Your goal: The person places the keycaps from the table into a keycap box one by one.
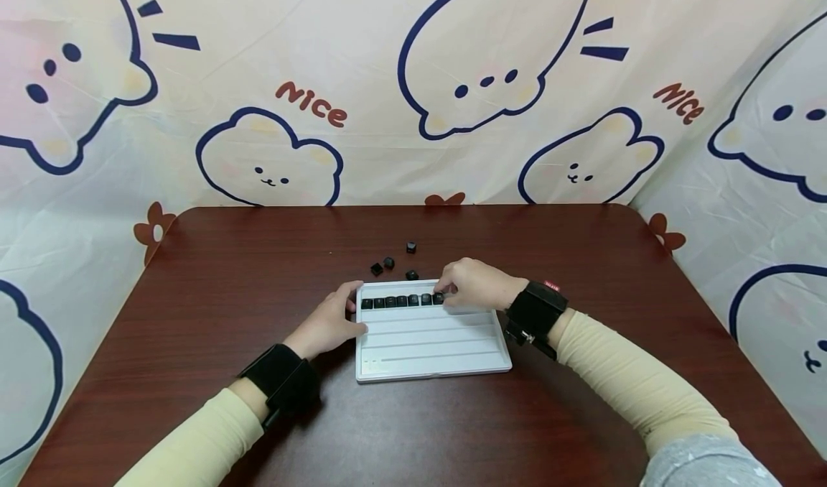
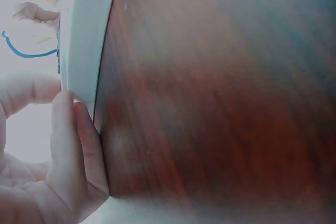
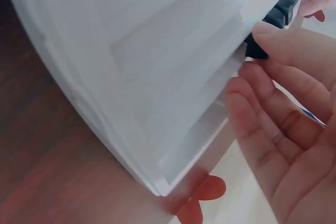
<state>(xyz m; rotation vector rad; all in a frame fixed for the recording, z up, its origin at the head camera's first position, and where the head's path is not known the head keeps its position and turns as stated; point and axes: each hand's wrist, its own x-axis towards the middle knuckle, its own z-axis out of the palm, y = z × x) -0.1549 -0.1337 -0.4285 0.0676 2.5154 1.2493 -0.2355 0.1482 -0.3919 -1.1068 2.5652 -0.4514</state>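
Observation:
A white tray [image 1: 433, 336] with long parallel ridges lies on the table. Small black keycaps [image 1: 401, 301] stand side by side in its top row, starting at the left. At the end of that row my right hand [image 1: 481, 284] pinches a black keycap [image 3: 256, 50] between thumb and finger; the right wrist view shows it against the row's ridge. My left hand [image 1: 326, 322] holds the tray's left edge, thumb near the front and fingers along the side. In the left wrist view its fingertips [image 2: 63, 103] touch the tray's side wall [image 2: 89, 35].
Several loose keycaps [image 1: 389, 263] lie on the brown table [image 1: 258, 257] just beyond the tray, one of them farther back. A patterned cloth [image 1: 375, 56] hangs behind the table and along both sides.

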